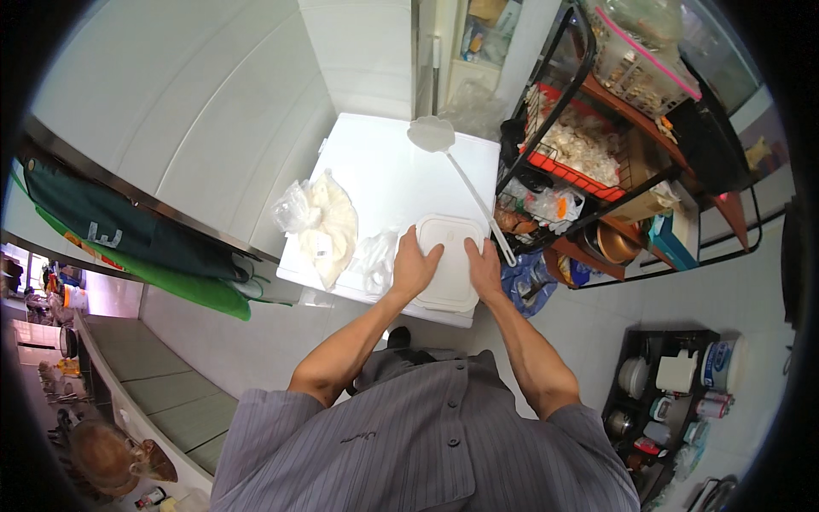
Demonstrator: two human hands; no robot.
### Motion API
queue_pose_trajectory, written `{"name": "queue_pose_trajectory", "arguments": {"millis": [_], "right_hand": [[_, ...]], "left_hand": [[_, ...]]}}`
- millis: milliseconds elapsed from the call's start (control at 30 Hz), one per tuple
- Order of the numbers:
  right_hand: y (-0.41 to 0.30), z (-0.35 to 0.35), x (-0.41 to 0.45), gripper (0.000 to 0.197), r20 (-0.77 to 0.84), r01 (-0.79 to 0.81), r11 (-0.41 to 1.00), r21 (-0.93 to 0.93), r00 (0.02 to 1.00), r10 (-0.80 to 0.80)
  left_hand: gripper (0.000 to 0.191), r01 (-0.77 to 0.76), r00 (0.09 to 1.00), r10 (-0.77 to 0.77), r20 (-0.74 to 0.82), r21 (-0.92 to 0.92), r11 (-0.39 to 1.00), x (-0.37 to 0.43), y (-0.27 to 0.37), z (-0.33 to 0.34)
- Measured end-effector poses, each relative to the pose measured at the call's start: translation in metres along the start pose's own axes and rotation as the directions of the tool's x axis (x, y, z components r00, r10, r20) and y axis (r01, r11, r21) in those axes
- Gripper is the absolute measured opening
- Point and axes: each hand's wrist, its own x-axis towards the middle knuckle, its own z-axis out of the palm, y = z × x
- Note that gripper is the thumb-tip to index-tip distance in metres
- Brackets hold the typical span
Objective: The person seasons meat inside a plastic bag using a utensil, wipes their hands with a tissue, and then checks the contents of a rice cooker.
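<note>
A pale rectangular lidded container [451, 281] lies near the front right edge of a white table-like top [384, 160]. My left hand [414, 264] lies along its left side, thumb on the lid, and my right hand [484, 267] does the same on the right. The undersides of my fingers are hidden. To the left rest a crumpled clear plastic bag [379, 261] and a tied bag of cream-coloured food [333, 224] with a printed label. Behind the container, a long-handled flat ladle [432, 134] stretches from the back edge to the right edge.
On the right stands a black metal rack [640, 205] with a red basket [556, 168], a white basket [640, 77] and bags. Blue plastic [530, 281] lies beside the white top. Dark and green cloths [153, 275] hang at left. Lower right is a shelf [665, 397] of containers.
</note>
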Motion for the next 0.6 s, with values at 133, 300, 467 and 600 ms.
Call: {"name": "queue_pose_trajectory", "arguments": {"millis": [133, 300, 467, 600], "right_hand": [[-0.004, 0.006, -0.003, 0.053, -0.106, 0.019, 0.996, -0.086, 0.994, -0.028], [0.012, 0.008, 0.0, 0.05, -0.241, 0.021, 0.991, -0.131, 0.969, -0.053], [0.02, 0.001, -0.02, 0.044, -0.261, -0.001, 0.995, -0.096, 0.965, -0.024], [0.013, -0.012, -0.072, 0.04, -0.184, -0.023, 0.985, -0.174, 0.983, -0.009]], "left_hand": [[0.08, 0.015, 1.0, -0.015, 0.015, 0.006, 1.0, -0.002, -0.001, -0.004], [0.077, -0.043, 0.999, 0.043, -0.011, 0.033, 0.999, -0.004, 0.002, -0.003], [0.071, -0.114, 0.991, 0.115, -0.067, 0.023, 0.993, -0.005, 0.004, 0.0], [0.069, -0.15, 0.982, 0.15, -0.111, 0.009, 0.989, -0.005, 0.002, 0.0]]}}
